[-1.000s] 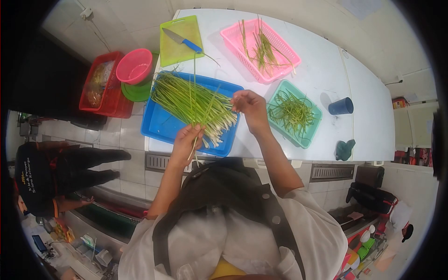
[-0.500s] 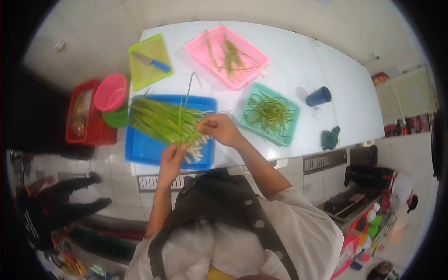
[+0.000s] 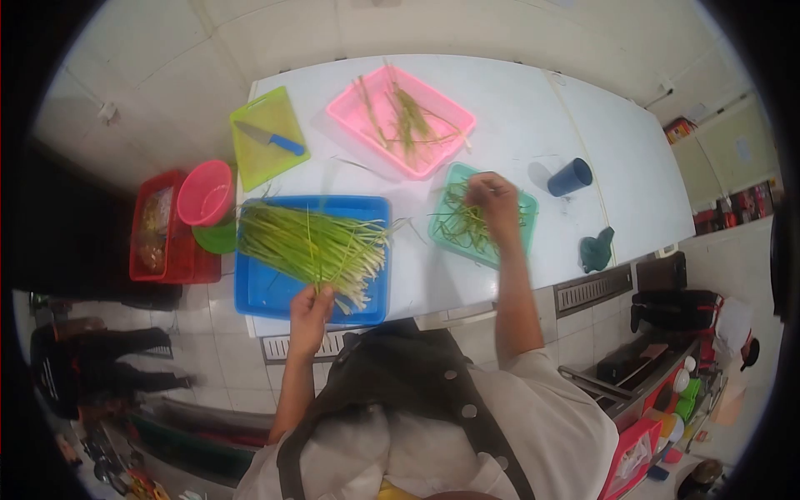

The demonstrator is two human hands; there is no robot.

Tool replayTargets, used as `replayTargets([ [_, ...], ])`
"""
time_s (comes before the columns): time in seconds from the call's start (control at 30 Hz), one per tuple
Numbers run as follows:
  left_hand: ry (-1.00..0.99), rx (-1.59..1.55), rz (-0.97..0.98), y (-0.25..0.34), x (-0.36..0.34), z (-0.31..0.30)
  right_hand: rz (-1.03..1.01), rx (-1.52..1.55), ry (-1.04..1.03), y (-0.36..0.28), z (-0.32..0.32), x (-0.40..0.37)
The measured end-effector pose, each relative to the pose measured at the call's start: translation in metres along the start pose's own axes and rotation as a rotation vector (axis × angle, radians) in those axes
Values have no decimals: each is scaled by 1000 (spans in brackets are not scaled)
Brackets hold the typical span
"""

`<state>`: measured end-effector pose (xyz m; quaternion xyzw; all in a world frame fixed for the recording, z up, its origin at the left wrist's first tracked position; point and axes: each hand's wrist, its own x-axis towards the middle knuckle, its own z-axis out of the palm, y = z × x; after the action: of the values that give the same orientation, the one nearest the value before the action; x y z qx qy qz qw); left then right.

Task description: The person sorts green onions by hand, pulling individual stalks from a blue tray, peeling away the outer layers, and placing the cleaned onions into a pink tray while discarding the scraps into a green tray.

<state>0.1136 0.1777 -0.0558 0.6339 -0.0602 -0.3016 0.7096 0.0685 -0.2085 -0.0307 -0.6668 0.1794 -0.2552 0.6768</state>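
A thick bundle of spring onions (image 3: 304, 242) lies in the blue tray (image 3: 271, 296), green ends to the left and white ends to the right. At the tray's near edge, my left hand (image 3: 311, 310) pinches a spring onion whose thin green part rises over the bundle. My right hand (image 3: 495, 200) is above the mint-green tray (image 3: 527, 237), its fingers drawn together; what is between them, if anything, is hidden. Loose green trimmings (image 3: 467, 227) lie in that tray under the hand.
Behind stand a pink tray (image 3: 350, 117) with a few stalks and a lime-green cutting board (image 3: 258, 158) bearing a blue-handled knife (image 3: 283, 143). A dark blue cup (image 3: 570, 177) and dark green cloth (image 3: 596, 249) are at right. Red crates and a pink bowl (image 3: 204, 193) stand left.
My right hand has moved right, from the spring onions to above the mint-green tray. My left hand stays at the blue tray's near edge, still pinching. The view has shifted slightly.
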Motion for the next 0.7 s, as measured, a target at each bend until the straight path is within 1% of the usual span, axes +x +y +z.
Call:
replayTargets([
  [0.03, 54, -39, 7, 0, 2, -1, 87, -185, -51, -3, -18, 6],
  [0.07, 68, -55, 27, 5, 5, 1, -48, -432, -32, 17, -39, 9],
  [0.1, 89, -80, 44, 9, 9, 4, -196, -1043, 25, 21, -52, 2],
  [0.13, 106, -104, 62, 12, 13, 7, -368, -1184, 154, 36, -51, 1],
  [0.2, 138, -145, 85, 18, 23, 13, -461, -1162, 214, 44, -37, -3],
  [0.27, 159, -175, 78, 19, 30, 20, -274, -869, 63, 33, -4, -19],
  [0.33, 176, -162, 22, 22, 32, 27, -156, -724, -146, 31, 39, -38],
  [0.37, 180, -154, -2, 24, 33, 31, -15, -533, -294, 23, 65, -48],
  [0.4, 152, -142, 15, 21, 35, 35, 8, -169, -442, 33, 86, -59],
  [0.43, 124, -131, 32, 16, 36, 39, 224, -39, -523, 27, 110, -71],
  [0.47, 97, -122, 50, 12, 37, 42, 227, 58, -634, 28, 129, -84],
  [0.5, 116, -131, 52, 10, 38, 46, 227, 154, -744, 29, 142, -93],
  [0.57, 171, -158, 62, 8, 38, 51, 400, 253, -627, 33, 151, -98],
  [0.6, 154, -171, 57, 8, 38, 48, 492, 299, -577, 36, 154, -98],
  [0.67, 156, -206, 50, 7, 33, 33, 310, 142, -552, 41, 142, -74],
  [0.7, 155, -293, 40, 9, 30, 29, 150, 28, -529, 35, 134, -56],
])
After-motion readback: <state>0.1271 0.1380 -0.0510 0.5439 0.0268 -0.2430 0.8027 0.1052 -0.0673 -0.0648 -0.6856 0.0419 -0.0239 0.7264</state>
